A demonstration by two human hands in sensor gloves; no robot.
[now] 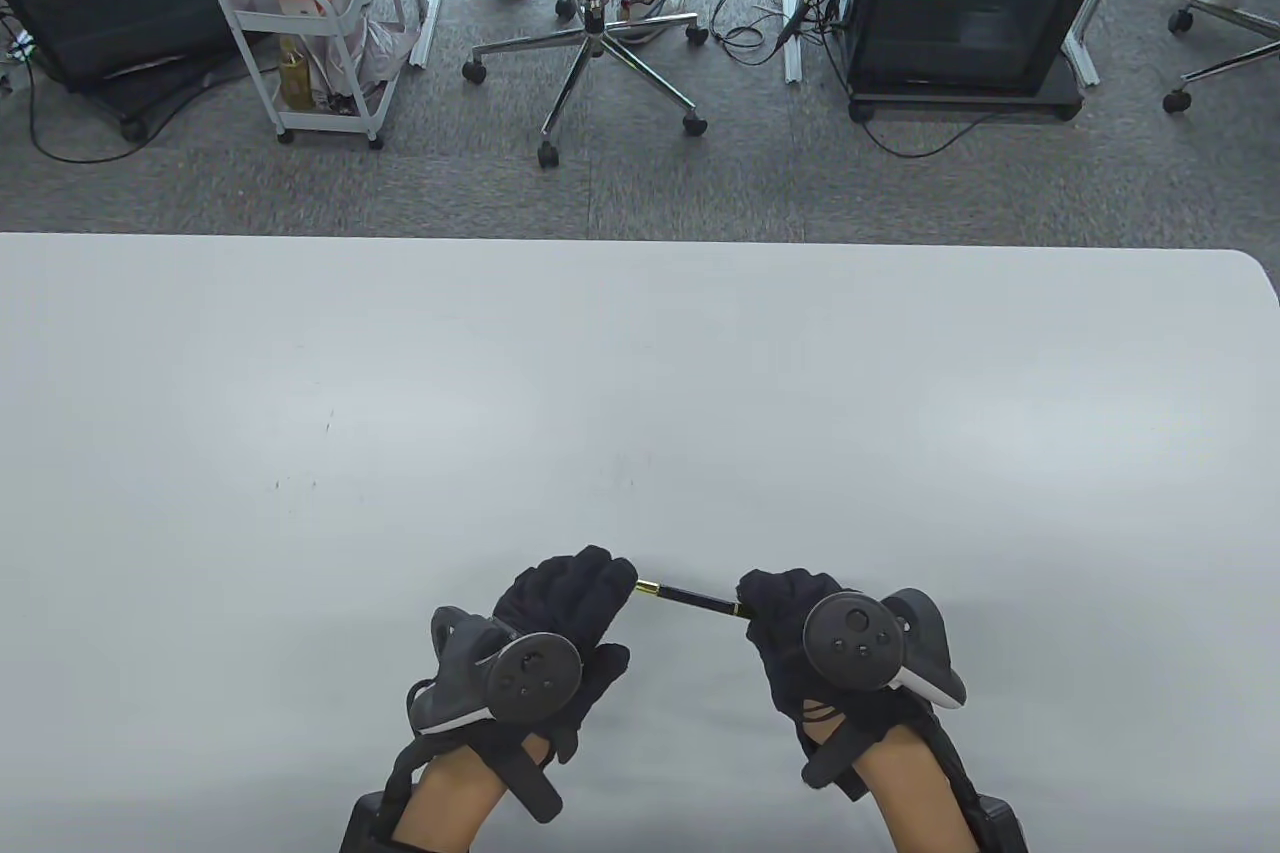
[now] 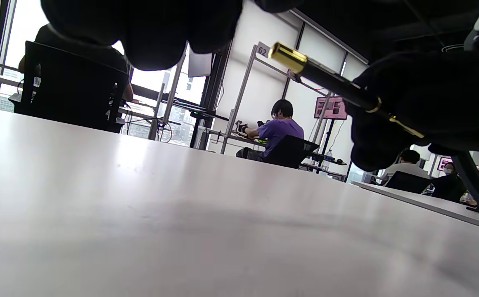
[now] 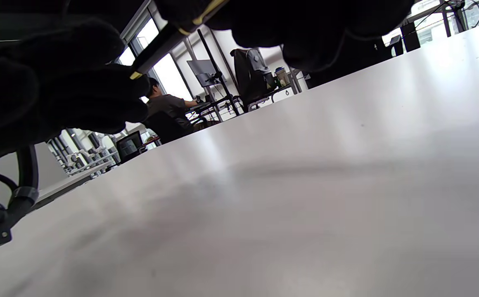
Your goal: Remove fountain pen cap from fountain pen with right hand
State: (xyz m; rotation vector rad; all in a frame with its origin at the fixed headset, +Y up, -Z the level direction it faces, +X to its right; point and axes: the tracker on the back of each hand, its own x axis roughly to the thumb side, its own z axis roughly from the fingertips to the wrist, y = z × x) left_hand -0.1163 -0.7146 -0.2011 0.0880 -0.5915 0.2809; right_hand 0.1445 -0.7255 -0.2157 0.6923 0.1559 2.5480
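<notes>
The table view is looking steeply down from above the near edge of the white table (image 1: 640,373), taking in its far edge and the office floor beyond. The left wrist view is sitting low and close over the tabletop, facing across toward the right hand (image 2: 425,99) holding the fountain pen (image 2: 330,84). The right wrist view is sitting equally low, tilted, facing back toward the left hand (image 3: 45,82). All three are sharing the pen (image 1: 690,598) and the tabletop.
</notes>
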